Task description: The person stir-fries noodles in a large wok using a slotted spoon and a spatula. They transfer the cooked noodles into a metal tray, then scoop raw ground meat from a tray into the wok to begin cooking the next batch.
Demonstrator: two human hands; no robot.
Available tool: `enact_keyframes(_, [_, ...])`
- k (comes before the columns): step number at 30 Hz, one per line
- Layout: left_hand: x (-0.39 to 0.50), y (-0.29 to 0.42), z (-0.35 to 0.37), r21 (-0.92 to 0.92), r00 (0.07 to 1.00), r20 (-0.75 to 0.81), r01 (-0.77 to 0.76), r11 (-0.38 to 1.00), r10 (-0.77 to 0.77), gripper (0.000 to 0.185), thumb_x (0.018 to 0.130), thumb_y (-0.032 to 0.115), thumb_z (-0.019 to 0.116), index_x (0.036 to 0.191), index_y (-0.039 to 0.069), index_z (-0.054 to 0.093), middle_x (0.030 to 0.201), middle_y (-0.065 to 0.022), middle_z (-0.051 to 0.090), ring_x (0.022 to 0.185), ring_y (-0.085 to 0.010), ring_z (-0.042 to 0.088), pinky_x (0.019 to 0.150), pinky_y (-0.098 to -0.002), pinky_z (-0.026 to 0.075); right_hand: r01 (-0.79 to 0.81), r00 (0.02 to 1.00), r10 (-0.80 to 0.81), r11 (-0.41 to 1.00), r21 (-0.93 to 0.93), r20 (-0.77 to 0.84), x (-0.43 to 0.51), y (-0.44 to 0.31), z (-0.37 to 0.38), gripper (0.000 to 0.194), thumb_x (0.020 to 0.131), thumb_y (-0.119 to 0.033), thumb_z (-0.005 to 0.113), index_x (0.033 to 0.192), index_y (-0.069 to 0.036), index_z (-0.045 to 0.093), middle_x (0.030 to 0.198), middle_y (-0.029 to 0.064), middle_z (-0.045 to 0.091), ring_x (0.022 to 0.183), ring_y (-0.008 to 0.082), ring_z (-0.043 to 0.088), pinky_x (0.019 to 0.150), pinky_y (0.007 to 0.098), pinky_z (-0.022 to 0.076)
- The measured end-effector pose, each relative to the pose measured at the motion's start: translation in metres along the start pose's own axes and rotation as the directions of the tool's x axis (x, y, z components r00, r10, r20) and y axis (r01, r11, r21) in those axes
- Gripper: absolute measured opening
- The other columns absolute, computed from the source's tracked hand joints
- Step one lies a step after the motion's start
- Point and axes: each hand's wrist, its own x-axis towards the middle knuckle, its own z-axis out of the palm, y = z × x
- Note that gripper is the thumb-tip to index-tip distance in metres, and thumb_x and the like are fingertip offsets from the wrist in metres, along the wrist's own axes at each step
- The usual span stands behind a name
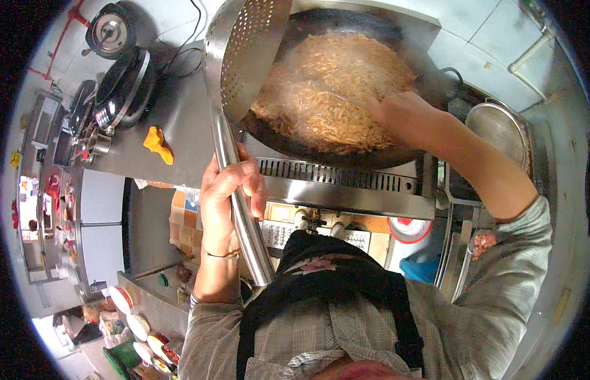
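A large dark wok (276, 142) stands on the steel stove, full of steaming shredded food (342, 90) in brown liquid. My left hand (233, 190) is closed round the steel handle of a big perforated strainer (247, 57), whose bowl is raised at the wok's left edge. Over the wok's right part is my right hand (395, 114), fingers bent round a thin utensil (340, 97) that reaches into the food. Steam blurs this utensil, so its exact kind cannot be told.
On the steel counter (181, 118) left of the wok lies a yellow cloth (158, 145), with black electric cookers (121, 90) behind it. A round metal pot or lid (497, 130) is at the right. The slotted stove edge (333, 175) runs before me. Plates of food (138, 327) stand at lower left.
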Motion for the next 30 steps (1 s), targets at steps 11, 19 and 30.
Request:
enact_keyframes(11, [-0.012, -0.017, -0.002, -0.026, 0.999, 0.031, -0.029, 0.999, 0.03, 0.019, 0.087, 0.003, 0.051, 0.105, 0.002, 0.048, 0.065, -0.0065, 0.049, 0.04, -0.0187, 0.048, 0.035, -0.0278, 0.042, -0.194, 0.977, 0.204, 0.972, -0.132, 0.068, -0.134, 0.002, -0.091, 0.051, 0.071, -0.002, 0.062, 0.121, -0.011, 0.062, 0.086, 0.0158, 0.068, 0.082, 0.0355, 0.066, 0.073, 0.0456, 0.0513])
enact_keyframes(19, [-0.015, -0.033, -0.016, -0.023, 0.993, 0.095, -0.071, 0.997, 0.073, 0.021, 0.087, 0.007, 0.053, 0.106, 0.002, 0.046, 0.065, -0.0072, 0.05, 0.041, -0.0189, 0.052, 0.036, -0.0276, 0.044, -0.308, 0.944, 0.302, 0.951, 0.021, 0.135, -0.178, 0.001, -0.147, 0.04, 0.077, -0.01, 0.059, 0.115, -0.016, 0.068, 0.082, 0.017, 0.067, 0.076, 0.0376, 0.066, 0.071, 0.0459, 0.0522])
enact_keyframes(30, [-0.004, -0.051, -0.028, -0.016, 0.997, 0.043, -0.063, 0.998, 0.064, 0.023, 0.087, 0.006, 0.051, 0.108, 0.001, 0.043, 0.066, -0.008, 0.051, 0.045, -0.0192, 0.053, 0.041, -0.029, 0.049, -0.115, 0.993, 0.115, 0.993, -0.009, 0.012, -0.05, -0.032, -0.02, 0.05, 0.08, -0.007, 0.059, 0.128, 0.001, 0.051, 0.085, 0.0189, 0.065, 0.079, 0.0346, 0.066, 0.069, 0.0452, 0.0528])
